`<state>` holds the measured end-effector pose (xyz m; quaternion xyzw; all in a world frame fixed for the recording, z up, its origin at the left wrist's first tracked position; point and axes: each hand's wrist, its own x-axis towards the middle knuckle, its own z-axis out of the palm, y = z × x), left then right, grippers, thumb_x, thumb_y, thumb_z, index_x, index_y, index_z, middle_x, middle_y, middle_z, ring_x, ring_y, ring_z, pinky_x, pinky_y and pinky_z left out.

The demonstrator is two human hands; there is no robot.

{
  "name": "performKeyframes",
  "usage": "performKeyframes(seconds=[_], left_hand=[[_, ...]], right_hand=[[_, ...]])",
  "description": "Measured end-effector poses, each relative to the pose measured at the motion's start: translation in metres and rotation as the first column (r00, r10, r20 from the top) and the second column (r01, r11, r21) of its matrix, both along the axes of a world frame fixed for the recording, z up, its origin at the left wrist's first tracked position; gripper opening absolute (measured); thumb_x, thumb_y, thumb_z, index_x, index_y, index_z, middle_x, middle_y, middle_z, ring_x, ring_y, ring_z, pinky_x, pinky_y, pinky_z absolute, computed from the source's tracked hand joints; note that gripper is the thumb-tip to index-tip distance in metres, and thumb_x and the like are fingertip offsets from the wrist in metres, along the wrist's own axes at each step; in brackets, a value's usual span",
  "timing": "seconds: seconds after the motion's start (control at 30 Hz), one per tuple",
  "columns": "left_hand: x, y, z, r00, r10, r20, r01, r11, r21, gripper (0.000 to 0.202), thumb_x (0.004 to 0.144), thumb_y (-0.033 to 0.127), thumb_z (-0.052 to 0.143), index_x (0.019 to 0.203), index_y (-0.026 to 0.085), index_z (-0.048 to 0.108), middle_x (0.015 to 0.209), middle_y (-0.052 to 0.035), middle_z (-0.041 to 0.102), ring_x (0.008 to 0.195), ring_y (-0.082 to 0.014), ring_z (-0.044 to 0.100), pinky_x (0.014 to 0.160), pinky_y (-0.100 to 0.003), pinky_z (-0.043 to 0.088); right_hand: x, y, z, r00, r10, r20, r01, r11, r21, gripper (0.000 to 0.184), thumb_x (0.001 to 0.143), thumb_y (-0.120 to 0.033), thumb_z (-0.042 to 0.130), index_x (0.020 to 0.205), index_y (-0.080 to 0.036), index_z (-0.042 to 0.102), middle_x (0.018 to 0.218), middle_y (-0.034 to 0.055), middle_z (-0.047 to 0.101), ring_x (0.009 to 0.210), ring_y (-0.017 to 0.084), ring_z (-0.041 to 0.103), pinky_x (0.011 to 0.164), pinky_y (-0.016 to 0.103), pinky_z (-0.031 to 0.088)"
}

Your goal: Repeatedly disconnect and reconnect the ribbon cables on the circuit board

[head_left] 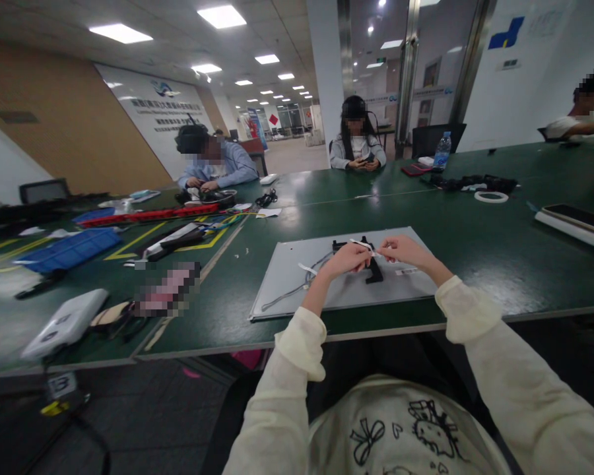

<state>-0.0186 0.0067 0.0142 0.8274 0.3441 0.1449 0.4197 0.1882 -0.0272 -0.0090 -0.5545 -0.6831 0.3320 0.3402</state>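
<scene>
My left hand [345,258] and my right hand [402,251] are raised close together over a grey flat panel [287,290] that lies on the green table [499,264]. Both hands pinch a short white strip [363,245], which looks like tape, stretched between their fingertips. Under the hands, a black bracket [373,270] sits on the panel. A grey cable [297,290] runs across the panel's left half, with a small white piece [307,269] stuck over it.
A roll of white tape [491,196], a water bottle [442,152] and black parts [470,182] lie further back. A flat device [577,223] sits at the right. Blue bins [66,251], a red bar [148,215] and a white box [66,323] are at the left. Three people sit across the table.
</scene>
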Motion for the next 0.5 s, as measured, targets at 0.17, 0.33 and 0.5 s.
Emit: performKeyframes(seconds=[0.17, 0.33, 0.5], left_hand=[[0.004, -0.007, -0.012, 0.978, 0.162, -0.132, -0.124, 0.959, 0.256, 0.033, 0.085, 0.027, 0.042, 0.055, 0.017, 0.051, 0.044, 0.0021, 0.049, 0.044, -0.0105, 0.047, 0.052, -0.022, 0.036], [0.004, -0.016, -0.014, 0.965, 0.207, -0.161, -0.144, 0.932, 0.333, 0.038, 0.087, 0.027, 0.042, 0.052, 0.017, 0.053, 0.045, 0.0001, 0.053, 0.047, -0.0113, 0.050, 0.056, -0.021, 0.040], [0.004, -0.019, -0.017, 0.965, 0.187, -0.185, -0.130, 0.950, 0.283, 0.039, 0.088, 0.023, 0.041, 0.052, 0.016, 0.054, 0.043, 0.0000, 0.052, 0.043, -0.0102, 0.049, 0.054, -0.020, 0.041]], right_hand=[[-0.002, -0.004, 0.000, 0.987, 0.012, 0.162, -0.015, 1.000, 0.018, 0.029, 0.081, -0.043, 0.061, 0.074, -0.016, 0.065, 0.062, 0.0039, 0.066, 0.058, 0.014, 0.060, 0.059, 0.024, 0.043], [0.001, -0.003, -0.002, 0.977, 0.000, 0.215, -0.006, 1.000, 0.025, 0.033, 0.080, -0.046, 0.061, 0.071, -0.015, 0.068, 0.061, 0.0046, 0.066, 0.056, 0.014, 0.059, 0.059, 0.024, 0.043], [0.005, -0.001, -0.003, 0.972, 0.030, 0.233, -0.032, 0.999, 0.004, 0.030, 0.078, -0.043, 0.061, 0.070, -0.015, 0.069, 0.058, 0.0037, 0.065, 0.056, 0.014, 0.059, 0.059, 0.024, 0.043]])
